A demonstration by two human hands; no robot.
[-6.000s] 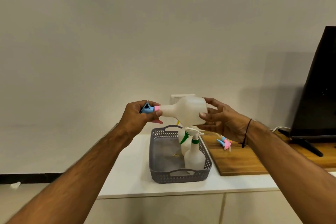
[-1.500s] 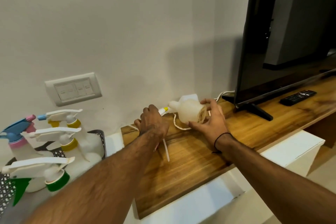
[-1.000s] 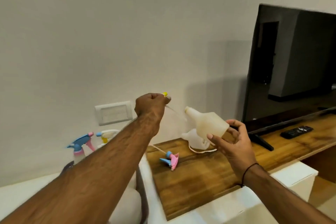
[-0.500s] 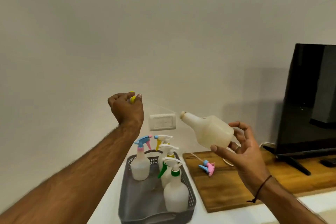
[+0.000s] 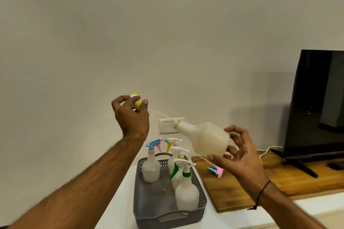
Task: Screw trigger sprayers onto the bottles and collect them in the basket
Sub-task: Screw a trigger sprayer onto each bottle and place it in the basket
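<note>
Two surfaces lay below us: a white tabletop (image 5: 115, 210) carrying a grey perforated plastic basket (image 5: 202, 204), and a brown wooden board (image 5: 242, 188) beside it. Four capped translucent bottles (image 5: 186, 195) stood in the basket. Our right hand (image 5: 240, 152) gripped a tilted translucent white bottle (image 5: 204, 139) by its base. Our left hand (image 5: 131, 115) pinched a yellow-collared white trigger sprayer (image 5: 138, 103), its thin tube (image 5: 162, 115) reaching the bottle's neck. A blue-and-pink sprayer (image 5: 216, 170) lay on the board.
</note>
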